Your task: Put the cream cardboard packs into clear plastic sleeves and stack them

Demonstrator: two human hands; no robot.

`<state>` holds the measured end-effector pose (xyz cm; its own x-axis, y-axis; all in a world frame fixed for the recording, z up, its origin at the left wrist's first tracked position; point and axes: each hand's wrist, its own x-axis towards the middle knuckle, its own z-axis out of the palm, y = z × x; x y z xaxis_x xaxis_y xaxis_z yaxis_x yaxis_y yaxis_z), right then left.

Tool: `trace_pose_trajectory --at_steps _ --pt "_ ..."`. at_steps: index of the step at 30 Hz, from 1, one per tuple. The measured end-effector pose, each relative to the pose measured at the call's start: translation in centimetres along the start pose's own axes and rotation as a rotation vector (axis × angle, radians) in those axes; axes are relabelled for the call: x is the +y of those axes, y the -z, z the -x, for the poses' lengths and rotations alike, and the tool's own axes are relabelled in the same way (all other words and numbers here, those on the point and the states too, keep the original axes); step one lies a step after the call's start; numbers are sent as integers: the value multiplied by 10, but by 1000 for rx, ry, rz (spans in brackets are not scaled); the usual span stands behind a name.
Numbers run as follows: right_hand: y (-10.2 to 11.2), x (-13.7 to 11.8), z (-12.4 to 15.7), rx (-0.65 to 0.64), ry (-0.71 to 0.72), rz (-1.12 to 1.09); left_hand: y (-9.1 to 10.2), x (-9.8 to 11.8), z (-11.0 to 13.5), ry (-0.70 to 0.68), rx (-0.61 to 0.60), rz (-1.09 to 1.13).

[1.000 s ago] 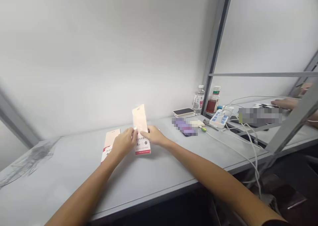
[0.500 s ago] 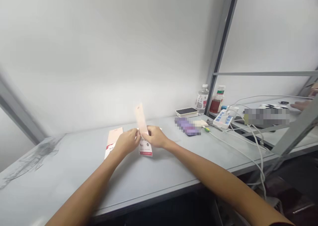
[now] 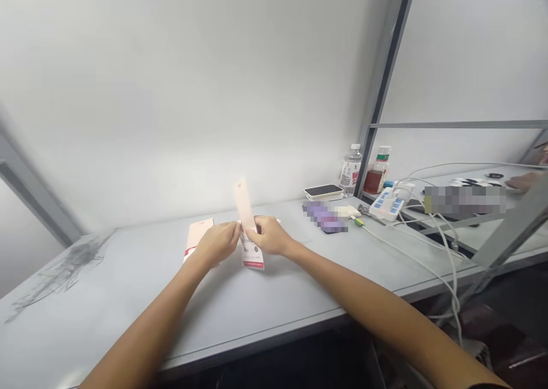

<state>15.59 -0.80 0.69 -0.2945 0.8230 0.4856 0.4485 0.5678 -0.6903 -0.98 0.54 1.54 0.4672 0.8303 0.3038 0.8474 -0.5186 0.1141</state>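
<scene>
My left hand (image 3: 216,243) and my right hand (image 3: 269,235) meet over a pale pink paper booklet (image 3: 252,255), pinching it between their fingers. Its red-banded lower end rests on the grey table (image 3: 128,280), and a thin pink flap (image 3: 243,203) stands up, seen nearly edge-on. Just left of my left hand lies a similar pink and white booklet (image 3: 199,234), its lower part hidden behind that hand.
Along the wall stand a water bottle (image 3: 351,171), a bottle of reddish liquid (image 3: 377,171) and a power bank (image 3: 323,191). A blurred purple item (image 3: 324,218) lies nearby. Farther right are a power strip (image 3: 387,204), white cables, a metal frame upright (image 3: 385,81) and a co-worker's hand (image 3: 524,181).
The pink flap has turned from a broad face toward edge-on between my hands. The whole scene has shifted slightly as my head moved. The co-worker's hand has moved right.
</scene>
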Motion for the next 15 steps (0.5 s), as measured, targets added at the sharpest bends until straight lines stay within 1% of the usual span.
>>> trace_pose_trajectory --at_steps 3,6,10,15 --pt "0 0 0 9 -3 -14 3 -2 1 5 -53 55" --pt "0 1 0 17 -7 -38 5 -1 3 23 -77 121" --pt "0 2 0 23 7 -62 6 2 5 62 -75 203" --pt "0 3 -1 33 45 -60 6 4 5 79 -46 206"
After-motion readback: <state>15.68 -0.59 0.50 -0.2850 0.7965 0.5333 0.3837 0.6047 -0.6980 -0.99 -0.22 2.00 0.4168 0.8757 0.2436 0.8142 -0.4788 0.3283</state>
